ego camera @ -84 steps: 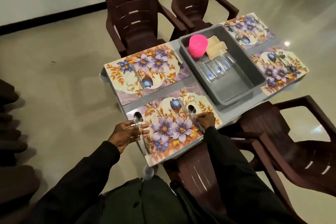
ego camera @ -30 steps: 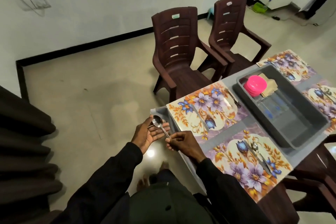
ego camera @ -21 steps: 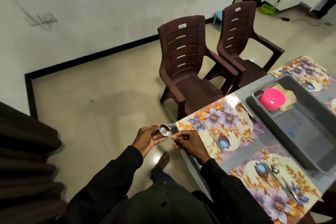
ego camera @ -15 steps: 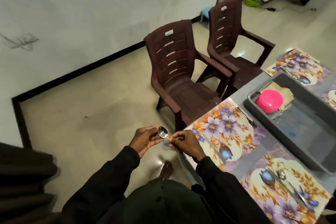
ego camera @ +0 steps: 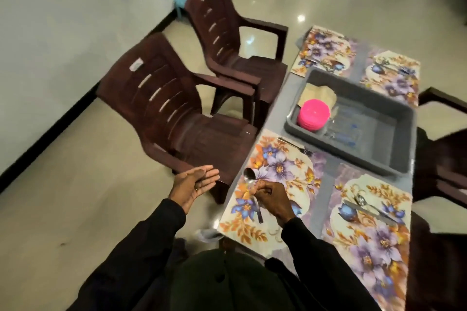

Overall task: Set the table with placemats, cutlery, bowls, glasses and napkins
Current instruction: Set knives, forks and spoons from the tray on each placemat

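My right hand pinches a steel spoon by its handle, bowl end up, over the near-left floral placemat. A knife lies on that mat under the hand, and a fork lies along its far edge. My left hand hangs open, palm up, over the floor left of the table. The placemat to the right carries a spoon and a knife. A grey tub holds pink bowls, brown napkins and clear glasses.
Two dark brown plastic chairs stand along the table's left side, the nearer one close to my left hand. Two more placemats lie at the far end. Another chair sits at the right.
My left hand has let go of the spoon and opened. My right hand has carried the spoon over the near-left placemat. The view has swung right along the table.
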`<state>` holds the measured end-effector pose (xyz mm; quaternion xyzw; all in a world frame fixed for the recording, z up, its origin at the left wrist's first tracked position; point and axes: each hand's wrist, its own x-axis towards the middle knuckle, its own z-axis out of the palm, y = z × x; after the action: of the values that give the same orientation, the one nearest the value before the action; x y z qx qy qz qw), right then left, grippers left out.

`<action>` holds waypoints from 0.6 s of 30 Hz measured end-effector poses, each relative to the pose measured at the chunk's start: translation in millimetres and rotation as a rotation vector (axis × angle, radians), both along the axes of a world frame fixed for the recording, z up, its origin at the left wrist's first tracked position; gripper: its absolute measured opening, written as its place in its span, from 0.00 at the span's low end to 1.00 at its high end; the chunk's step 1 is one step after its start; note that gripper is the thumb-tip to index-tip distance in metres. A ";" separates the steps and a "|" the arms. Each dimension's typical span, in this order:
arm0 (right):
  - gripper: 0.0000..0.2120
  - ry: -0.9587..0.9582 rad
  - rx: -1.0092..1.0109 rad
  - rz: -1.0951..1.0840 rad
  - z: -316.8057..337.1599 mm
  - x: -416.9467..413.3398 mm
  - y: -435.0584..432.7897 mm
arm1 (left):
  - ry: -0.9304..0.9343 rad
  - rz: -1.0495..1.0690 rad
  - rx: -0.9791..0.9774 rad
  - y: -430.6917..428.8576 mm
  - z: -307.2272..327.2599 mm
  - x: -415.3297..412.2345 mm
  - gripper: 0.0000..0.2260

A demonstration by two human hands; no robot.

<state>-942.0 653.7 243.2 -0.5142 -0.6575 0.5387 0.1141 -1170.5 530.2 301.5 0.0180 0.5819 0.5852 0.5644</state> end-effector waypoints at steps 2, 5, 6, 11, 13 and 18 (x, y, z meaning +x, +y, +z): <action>0.14 -0.018 -0.020 -0.137 -4.6 9.8 -0.6 | -0.010 -0.098 -0.013 25.0 -5.7 -8.3 0.13; 0.13 0.002 -0.105 -0.344 -5.7 15.3 -12.0 | -0.016 -0.235 -0.017 56.5 -14.2 -21.7 0.12; 0.12 0.001 -0.131 -0.430 -10.4 16.0 -17.2 | -0.022 -0.282 -0.024 67.2 -15.5 -28.1 0.12; 0.04 0.035 -0.357 -1.022 -21.4 15.3 -51.7 | 0.009 -0.500 -0.070 112.5 -18.1 -57.1 0.11; 0.04 0.075 -0.422 -1.214 -26.1 9.6 -62.9 | 0.025 -0.584 -0.071 128.1 -17.7 -69.5 0.11; 0.02 0.259 -0.523 -1.665 -37.6 -16.8 -80.6 | 0.049 -0.741 -0.055 154.4 -24.2 -99.8 0.13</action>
<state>-958.8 573.1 205.6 -0.7710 0.0934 0.4679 0.4218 -1270.3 684.5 277.3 0.2262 0.5647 0.3246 0.7243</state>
